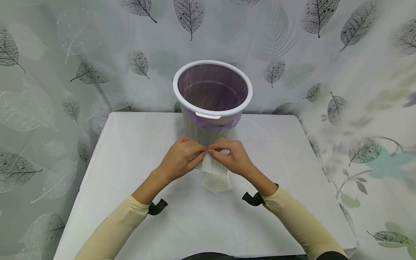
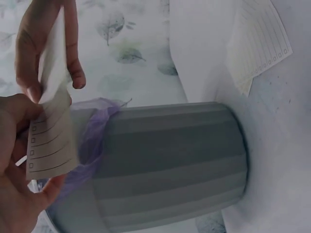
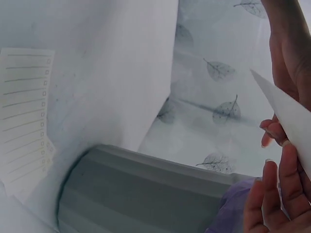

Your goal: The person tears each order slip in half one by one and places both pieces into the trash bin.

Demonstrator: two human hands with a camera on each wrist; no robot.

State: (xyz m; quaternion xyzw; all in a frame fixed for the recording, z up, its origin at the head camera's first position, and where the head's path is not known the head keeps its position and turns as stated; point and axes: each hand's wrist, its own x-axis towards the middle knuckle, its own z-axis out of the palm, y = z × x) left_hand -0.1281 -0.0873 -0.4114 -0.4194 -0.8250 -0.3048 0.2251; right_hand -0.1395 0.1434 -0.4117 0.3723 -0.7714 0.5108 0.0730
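Observation:
Both hands meet in front of the bin, holding a lined sheet of paper (image 1: 212,165) by its upper edge. The left hand (image 1: 183,157) pinches it between thumb and fingers, and the right hand (image 1: 232,157) pinches it close beside, fingertips nearly touching. Small checkboxes show along the sheet (image 2: 52,145) in the left wrist view, where it bends between the hands. More lined paper sheets (image 1: 217,183) lie overlapping on the table just below; the right wrist view shows these sheets (image 3: 24,111) fanned slightly.
Just beyond the hands stands a tall grey ribbed bin (image 2: 170,160) with a white rim (image 1: 212,115) and a purple liner (image 1: 214,124) folded over its edge. It rests on a white-covered table (image 1: 139,144). Leaf-patterned curtain (image 1: 156,43) hangs behind and at both sides.

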